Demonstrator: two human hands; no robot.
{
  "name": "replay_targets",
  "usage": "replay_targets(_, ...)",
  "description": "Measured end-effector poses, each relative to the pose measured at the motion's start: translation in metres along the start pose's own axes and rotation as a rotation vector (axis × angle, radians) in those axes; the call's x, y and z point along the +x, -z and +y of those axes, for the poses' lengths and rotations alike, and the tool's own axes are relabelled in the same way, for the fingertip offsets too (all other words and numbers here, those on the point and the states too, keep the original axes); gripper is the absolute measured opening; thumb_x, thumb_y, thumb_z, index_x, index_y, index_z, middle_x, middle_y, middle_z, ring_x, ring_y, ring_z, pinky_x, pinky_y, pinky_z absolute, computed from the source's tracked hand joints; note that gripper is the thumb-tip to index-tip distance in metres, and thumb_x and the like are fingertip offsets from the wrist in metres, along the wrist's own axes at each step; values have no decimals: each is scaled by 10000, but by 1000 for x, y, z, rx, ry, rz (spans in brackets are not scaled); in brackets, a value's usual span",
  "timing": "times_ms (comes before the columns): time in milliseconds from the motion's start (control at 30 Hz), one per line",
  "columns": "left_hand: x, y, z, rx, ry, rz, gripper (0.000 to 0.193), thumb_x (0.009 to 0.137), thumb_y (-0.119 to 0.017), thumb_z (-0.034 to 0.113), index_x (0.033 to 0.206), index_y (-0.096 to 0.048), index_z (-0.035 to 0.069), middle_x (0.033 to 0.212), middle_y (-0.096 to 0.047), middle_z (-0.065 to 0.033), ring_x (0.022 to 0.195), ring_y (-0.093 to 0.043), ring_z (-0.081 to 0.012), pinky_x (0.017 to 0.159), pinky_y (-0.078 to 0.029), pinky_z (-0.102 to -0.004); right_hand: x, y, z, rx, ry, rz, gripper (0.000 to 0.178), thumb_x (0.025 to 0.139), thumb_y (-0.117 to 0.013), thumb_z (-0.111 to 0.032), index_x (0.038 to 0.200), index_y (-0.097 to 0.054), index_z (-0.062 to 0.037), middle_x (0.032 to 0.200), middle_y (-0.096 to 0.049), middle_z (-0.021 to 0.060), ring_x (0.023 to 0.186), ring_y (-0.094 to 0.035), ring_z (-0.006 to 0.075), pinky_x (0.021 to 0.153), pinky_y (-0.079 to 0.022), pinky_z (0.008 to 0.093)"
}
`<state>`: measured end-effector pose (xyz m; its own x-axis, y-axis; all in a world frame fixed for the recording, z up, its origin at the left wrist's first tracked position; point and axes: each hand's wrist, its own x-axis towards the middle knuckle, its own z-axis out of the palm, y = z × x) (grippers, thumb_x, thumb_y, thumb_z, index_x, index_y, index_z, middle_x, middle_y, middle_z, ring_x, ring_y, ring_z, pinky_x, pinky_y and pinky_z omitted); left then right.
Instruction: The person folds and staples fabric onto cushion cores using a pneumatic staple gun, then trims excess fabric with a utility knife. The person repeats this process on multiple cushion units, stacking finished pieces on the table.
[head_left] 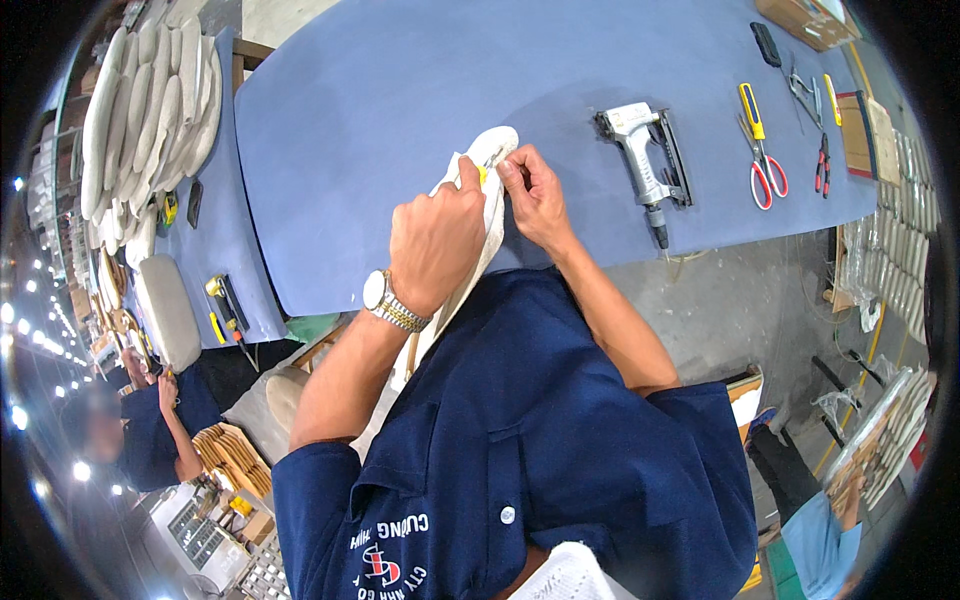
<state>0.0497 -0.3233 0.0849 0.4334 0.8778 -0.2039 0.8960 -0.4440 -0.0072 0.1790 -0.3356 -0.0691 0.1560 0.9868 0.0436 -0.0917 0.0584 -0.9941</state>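
A long, off-white, fabric-covered padded piece (497,142) stands tilted against the blue table's near edge, its rounded end over the tabletop. My left hand (436,240), with a watch on the wrist, is closed on the piece, index finger pressed near its top. Something small and yellow (483,174) shows by that fingertip; its kind is unclear. From the other side, the thumb and curled fingers of my right hand (538,200) pinch at the piece's edge. The lower part of the piece runs down beside my shirt, partly hidden by my left forearm.
On the blue table (380,90) lie a staple gun (640,150), red-handled scissors (768,180), a yellow-handled tool (751,110) and red-handled pliers (822,170). Padded pieces (150,110) are stacked at left. A co-worker (150,430) is at left; another person (820,540) is at lower right.
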Motion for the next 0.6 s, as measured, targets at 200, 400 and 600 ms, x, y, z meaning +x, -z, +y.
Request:
replay_targets(200, 5, -9, -12, 71, -164, 108, 382, 1018, -604, 297, 1261, -608, 2, 625, -671, -102, 553, -696, -288, 458, -515, -425, 1, 5, 5, -6, 8, -16, 222, 1074, -599, -237, 953, -563, -55, 737, -458, -35, 690, -411, 79, 620, -380, 271)
replay_targets(400, 2, -11, -14, -13, -134, 16, 384, 1034, -575, 311, 1245, -589, -9, 642, -678, -128, 562, -695, -320, 469, -517, -453, 2, 7, 5, 20, 57, -42, 244, 1078, -603, -254, 942, -551, -58, 760, -463, -41, 715, -408, 74, 641, -384, 264)
replay_targets(600, -5, -16, -19, -98, -69, -88, 396, 1026, -589, 323, 1251, -572, -2, 666, -688, -145, 611, -708, -339, 497, -532, -462, 5, 14, 10, 17, 19, -90, 260, 1090, -592, -272, 931, -530, -76, 797, -452, -58, 741, -396, 58, 657, -382, 246)
